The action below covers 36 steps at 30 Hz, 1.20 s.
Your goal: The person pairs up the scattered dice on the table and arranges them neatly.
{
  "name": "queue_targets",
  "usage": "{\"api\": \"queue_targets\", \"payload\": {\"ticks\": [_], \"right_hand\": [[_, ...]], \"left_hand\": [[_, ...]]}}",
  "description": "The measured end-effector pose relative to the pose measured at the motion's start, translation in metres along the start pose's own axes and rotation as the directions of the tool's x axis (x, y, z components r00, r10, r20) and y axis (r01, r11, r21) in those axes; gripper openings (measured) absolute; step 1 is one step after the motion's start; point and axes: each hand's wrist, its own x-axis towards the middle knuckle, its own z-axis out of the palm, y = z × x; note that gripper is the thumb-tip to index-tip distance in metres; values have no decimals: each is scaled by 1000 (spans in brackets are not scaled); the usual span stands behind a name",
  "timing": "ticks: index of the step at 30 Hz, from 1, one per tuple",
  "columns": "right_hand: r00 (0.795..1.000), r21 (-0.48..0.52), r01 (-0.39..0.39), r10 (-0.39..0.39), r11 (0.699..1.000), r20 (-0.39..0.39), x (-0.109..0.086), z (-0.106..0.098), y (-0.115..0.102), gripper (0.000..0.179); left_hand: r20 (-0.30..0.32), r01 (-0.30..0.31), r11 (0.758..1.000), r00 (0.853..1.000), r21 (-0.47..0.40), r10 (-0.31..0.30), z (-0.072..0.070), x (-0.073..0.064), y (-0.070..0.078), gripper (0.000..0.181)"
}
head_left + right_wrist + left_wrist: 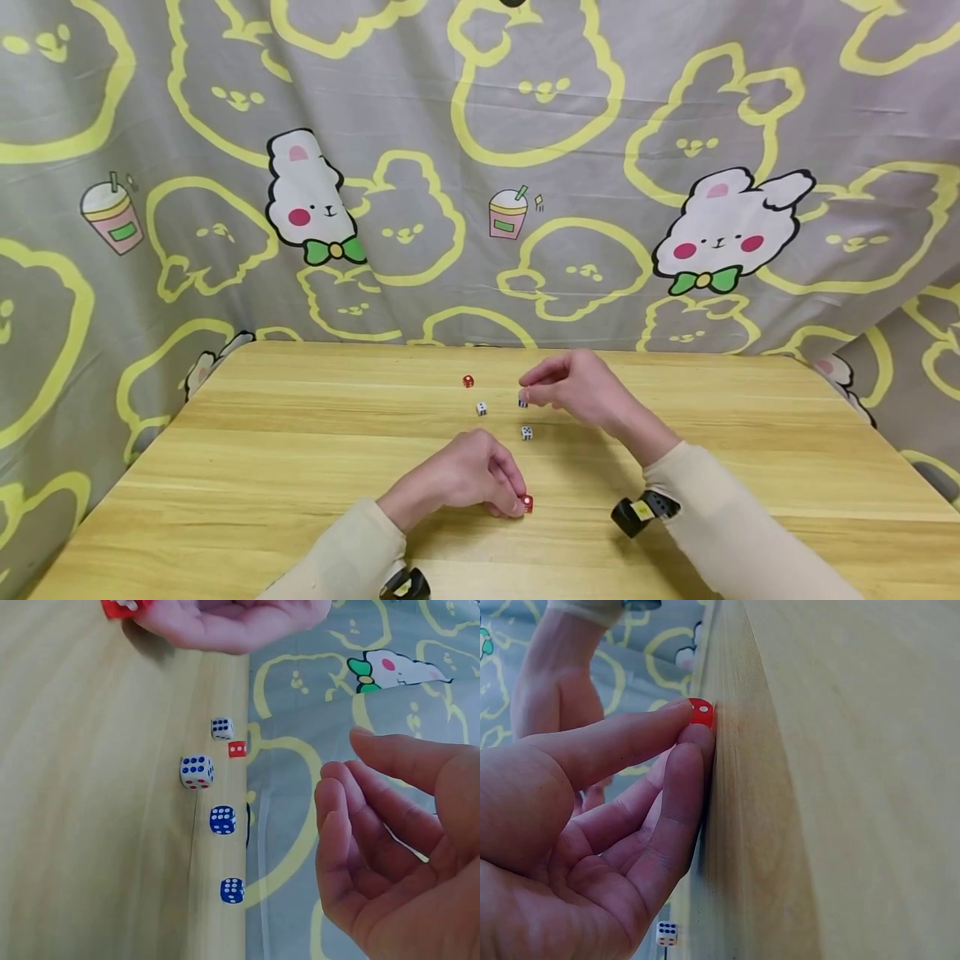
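Observation:
My left hand [476, 475] pinches a red die [702, 712] between thumb and fingertips, low over the wooden table near its front. Farther back, my right hand [581, 387] hovers with nothing in it; in the right wrist view a gap shows between its thumb [401, 754] and its loosely bent fingers. Its fingertips overlap a blue die [522, 402] in the head view. A second blue die [232, 890] shows only in the right wrist view. A white die [527, 433] lies between the two hands, another white die [482, 408] a little left.
Another red die [468, 381] lies toward the table's back edge. The wooden table [300, 433] reaches to a grey curtain [420, 100] with yellow cartoon outlines, which hangs behind and at both sides. A black wrist camera [633, 515] sits at the right sleeve.

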Motion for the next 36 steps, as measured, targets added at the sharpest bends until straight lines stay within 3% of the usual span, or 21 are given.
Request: {"api": "queue_targets", "payload": {"ticks": [16,26,36], "right_hand": [[998,29,65,-64,997,-16,53,19,-8,20],[991,-144,131,-131,981,11,80,29,-11,22],[993,-189,113,-106,975,50,94,37,-7,24]], "left_hand": [[2,2,1000,1000,29,-2,0,0,1,13],[2,-1,999,1000,33,1,-1,0,0,12],[3,0,1000,1000,21,0,0,1,2,13]]}}
